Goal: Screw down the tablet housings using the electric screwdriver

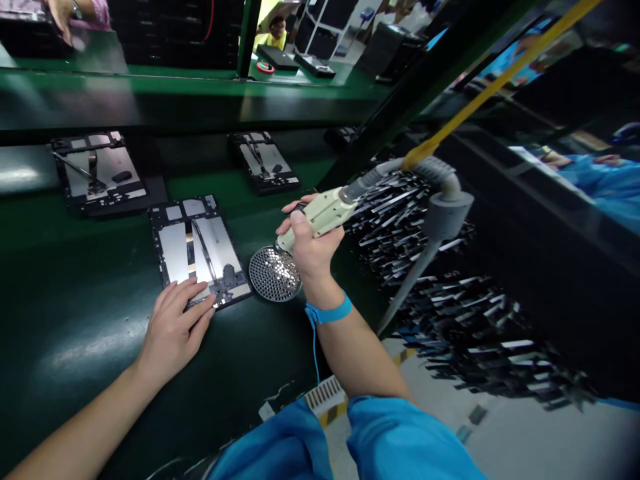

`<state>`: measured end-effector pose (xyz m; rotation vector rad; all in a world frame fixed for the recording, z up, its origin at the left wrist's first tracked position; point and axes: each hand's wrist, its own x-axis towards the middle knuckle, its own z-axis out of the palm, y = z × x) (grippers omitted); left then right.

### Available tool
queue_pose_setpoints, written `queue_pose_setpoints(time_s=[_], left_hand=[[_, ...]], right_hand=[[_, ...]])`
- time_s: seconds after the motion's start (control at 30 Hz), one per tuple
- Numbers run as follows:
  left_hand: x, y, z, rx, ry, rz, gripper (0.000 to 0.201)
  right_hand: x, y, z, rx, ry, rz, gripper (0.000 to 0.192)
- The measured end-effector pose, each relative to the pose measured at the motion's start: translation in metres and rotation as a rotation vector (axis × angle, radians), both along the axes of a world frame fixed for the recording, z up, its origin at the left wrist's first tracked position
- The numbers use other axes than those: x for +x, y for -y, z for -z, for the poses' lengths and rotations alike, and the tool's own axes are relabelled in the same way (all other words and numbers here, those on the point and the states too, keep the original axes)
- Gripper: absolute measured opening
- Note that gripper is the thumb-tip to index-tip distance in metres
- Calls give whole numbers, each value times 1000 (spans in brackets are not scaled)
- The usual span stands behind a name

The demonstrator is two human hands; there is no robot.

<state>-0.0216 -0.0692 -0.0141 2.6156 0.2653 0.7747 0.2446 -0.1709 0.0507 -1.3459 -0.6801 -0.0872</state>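
Our left hand (173, 327) lies flat, steadying the open black tablet chassis (197, 250); our right hand (310, 247) grips the cream electric screwdriver (320, 213) over the round perforated screw tray (275, 273), apparently picking up a screw to drive next.

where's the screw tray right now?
In the head view the round perforated screw tray lies on the green belt, centre frame, just right of the open tablet chassis and under the screwdriver in the right hand.

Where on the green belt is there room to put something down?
The widest bare patch of belt lies left of the left hand, below the far-left tablet. A smaller gap runs between the near tablet and the far-middle tablet. It is crowded around the screw dish under the right hand and its screwdriver.
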Motion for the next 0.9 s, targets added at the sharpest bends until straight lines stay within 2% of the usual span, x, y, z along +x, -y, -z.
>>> queue_pose_setpoints(time_s=[0.27, 0.9], left_hand=[[0, 0, -2, 12, -4, 8, 25], [1, 1, -4, 4, 2, 6, 23]], right_hand=[[1, -7, 4, 23, 21, 12, 20], [4, -8, 10, 2, -10, 50, 24]])
